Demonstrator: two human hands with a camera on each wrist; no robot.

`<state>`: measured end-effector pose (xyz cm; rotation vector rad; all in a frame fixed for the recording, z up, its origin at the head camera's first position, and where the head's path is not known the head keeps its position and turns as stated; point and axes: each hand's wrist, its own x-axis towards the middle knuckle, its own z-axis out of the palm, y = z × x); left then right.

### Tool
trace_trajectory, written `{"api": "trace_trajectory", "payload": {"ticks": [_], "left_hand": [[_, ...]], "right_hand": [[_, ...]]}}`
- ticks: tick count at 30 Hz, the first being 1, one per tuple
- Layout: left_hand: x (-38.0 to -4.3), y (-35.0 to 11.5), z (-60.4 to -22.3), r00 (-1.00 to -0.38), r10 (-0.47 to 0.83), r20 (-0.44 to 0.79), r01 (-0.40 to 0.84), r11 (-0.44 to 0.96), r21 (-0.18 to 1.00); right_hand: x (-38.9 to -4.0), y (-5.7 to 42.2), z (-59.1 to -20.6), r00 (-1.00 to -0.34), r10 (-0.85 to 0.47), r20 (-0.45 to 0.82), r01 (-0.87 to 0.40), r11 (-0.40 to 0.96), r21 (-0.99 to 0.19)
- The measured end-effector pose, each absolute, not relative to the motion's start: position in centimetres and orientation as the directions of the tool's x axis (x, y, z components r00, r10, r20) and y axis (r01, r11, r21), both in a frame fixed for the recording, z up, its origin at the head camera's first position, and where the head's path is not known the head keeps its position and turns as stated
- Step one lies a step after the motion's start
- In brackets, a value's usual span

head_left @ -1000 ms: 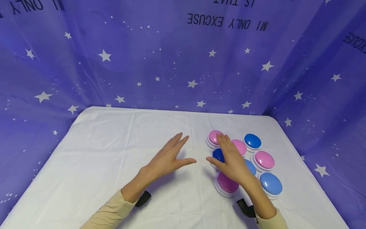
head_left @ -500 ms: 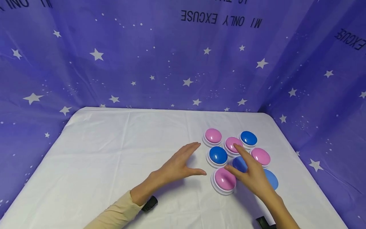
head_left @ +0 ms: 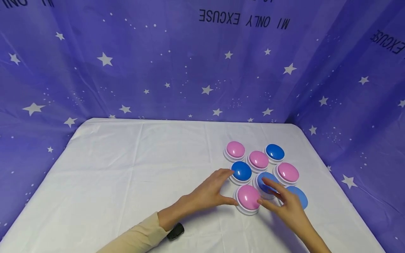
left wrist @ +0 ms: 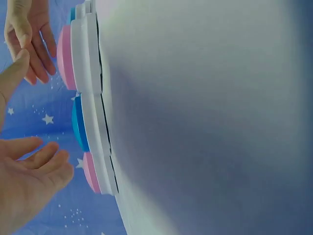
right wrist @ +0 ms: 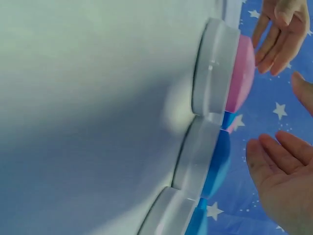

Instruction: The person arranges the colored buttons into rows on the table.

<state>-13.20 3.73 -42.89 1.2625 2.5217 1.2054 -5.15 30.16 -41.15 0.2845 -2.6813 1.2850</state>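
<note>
Several round push buttons with white bases and domed pink or blue caps stand close together on the right of the white table. My left hand (head_left: 212, 189) hovers at the left of the nearest pink button (head_left: 248, 197), thumb spread from the fingers. My right hand (head_left: 287, 207) is on that button's other side, its fingers over a blue button (head_left: 265, 182). Both wrist views show the hands slightly above the caps, apart from the pink button (left wrist: 65, 58) and the blue button (right wrist: 218, 164). Neither hand holds anything. The right hand partly hides a light blue button (head_left: 299, 196).
Farther back stand a blue button (head_left: 242, 171), two pink buttons (head_left: 235, 149) and another blue button (head_left: 275, 152). One more pink button (head_left: 288, 172) is at the right. White cloth covers the table (head_left: 126, 168). A purple star-print curtain (head_left: 177, 63) surrounds its back and sides.
My left hand has moved right and slightly down toward the front pink button. My right hand has shifted right and down, uncovering several buttons. The buttons appear unmoved; the head view has shifted slightly.
</note>
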Motion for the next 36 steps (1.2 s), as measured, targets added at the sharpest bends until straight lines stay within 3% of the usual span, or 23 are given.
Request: {"api": "trace_trajectory", "payload": {"ticks": [8, 21, 36], "left_hand": [[-12.6, 4.6, -42.8, -0.653, 0.72, 0.236, 0.662, 0.392, 0.639], [-12.0, 5.9, -43.2, -0.708, 0.693, 0.137, 0.537, 0.402, 0.742], [-12.2, 7.0, -44.4, -0.696, 0.703, 0.142, 0.535, 0.376, 0.756]], "right_hand": [[-4.2, 30.1, -42.5, -0.974, -0.108, 0.197, -0.223, 0.59, -0.776], [-3.8, 30.2, -43.8, -0.983, -0.084, 0.163, -0.18, 0.614, -0.769], [-3.7, 29.5, -44.1, -0.984, -0.089, 0.155, -0.176, 0.64, -0.748]]}}
